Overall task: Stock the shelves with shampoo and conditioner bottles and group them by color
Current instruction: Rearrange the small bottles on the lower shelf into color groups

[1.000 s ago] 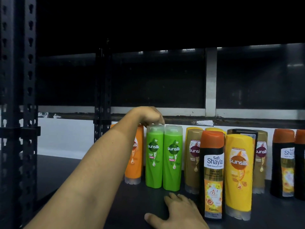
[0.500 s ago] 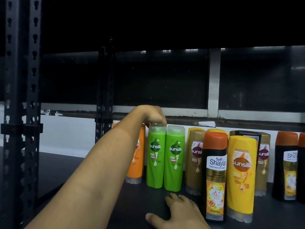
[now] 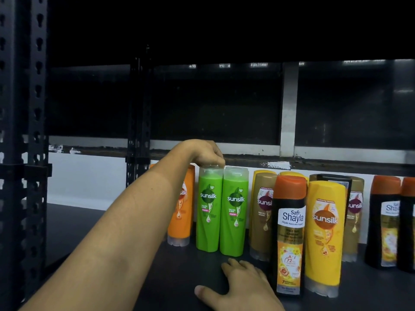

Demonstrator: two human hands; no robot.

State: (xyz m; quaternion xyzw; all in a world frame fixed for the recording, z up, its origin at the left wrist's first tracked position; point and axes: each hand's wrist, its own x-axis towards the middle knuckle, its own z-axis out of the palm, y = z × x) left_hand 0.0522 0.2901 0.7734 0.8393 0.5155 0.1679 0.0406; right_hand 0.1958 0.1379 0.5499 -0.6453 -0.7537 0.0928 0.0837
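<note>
Left hand (image 3: 207,153) unmoved — gripping green bottle (image 3: 208,221).

Rack, blk steel: front upright (image 3: 22,108) w/ keyhole slots, L edge; 2nd upright (image 3: 140,104) at rear. Shelf board (image 3: 74,223): dark, matte. Upper level underside (image 3: 224,25): unlit, blk. Rear wall (image 3: 89,180): white band, low. Above it, window: dark panes (image 3: 213,104), white mullion (image 3: 289,104), sill (image 3: 278,164) w/ chipped paint. Light: faint strip reflections (image 3: 258,64) along pane tops.
</note>
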